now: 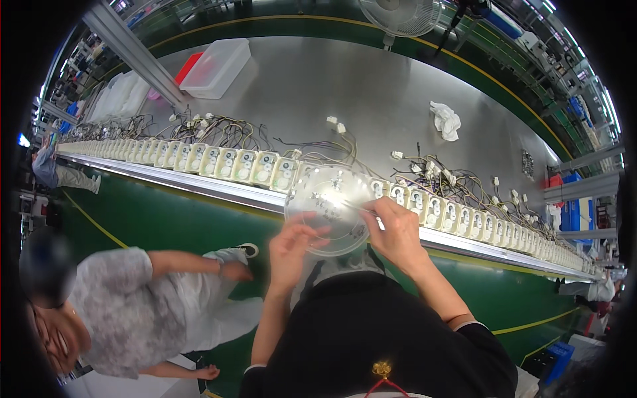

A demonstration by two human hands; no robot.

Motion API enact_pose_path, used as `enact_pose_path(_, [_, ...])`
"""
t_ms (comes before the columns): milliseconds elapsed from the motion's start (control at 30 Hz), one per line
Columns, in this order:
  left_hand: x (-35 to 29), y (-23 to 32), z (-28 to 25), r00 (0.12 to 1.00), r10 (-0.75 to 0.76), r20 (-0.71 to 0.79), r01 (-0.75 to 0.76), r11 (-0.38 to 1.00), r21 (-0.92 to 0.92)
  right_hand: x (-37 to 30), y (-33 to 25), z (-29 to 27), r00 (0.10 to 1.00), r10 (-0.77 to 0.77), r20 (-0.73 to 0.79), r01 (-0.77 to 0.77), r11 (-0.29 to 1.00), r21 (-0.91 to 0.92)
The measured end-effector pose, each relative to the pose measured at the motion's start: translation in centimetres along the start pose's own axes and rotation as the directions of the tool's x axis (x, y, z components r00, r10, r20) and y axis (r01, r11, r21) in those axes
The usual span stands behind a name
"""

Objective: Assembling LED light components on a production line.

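In front of my body is a clear round plastic tub (310, 233), held over the near edge of the bench. Several small shiny parts (325, 204) lie scattered in it. My left hand (289, 251) grips the tub's near left side, and its fingers show through the clear plastic. At the right side of the tub, my right hand (397, 232) is closed in a pinch. A thin, pale, stick-like thing seems to run from its fingertips over the tub; its kind is unclear. Behind the tub stands a long row of cream-coloured housings (264, 168) with round inserts.
Bundled wires with white connectors (434, 169) lie behind the housings on the metal bench (345, 79). A white bin (215, 68), a crumpled white cloth (444, 121) and a fan (401, 14) are farther back. Another person (133, 305) is close on my left.
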State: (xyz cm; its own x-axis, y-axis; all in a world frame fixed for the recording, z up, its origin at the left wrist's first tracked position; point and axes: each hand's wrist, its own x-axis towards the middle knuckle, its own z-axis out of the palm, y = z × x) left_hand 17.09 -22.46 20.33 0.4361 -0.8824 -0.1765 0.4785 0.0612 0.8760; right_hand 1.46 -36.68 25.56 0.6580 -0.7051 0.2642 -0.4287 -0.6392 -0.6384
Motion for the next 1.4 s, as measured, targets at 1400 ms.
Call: enact_pose_path(1400, [6.4, -1.1, 2.8, 0.928, -0.155, 0.338, 0.118, 0.985, 0.127, -11.2, 6.8, -1.4, 0.492, 0.600, -0.631, -0.637, 0.742, 0.210])
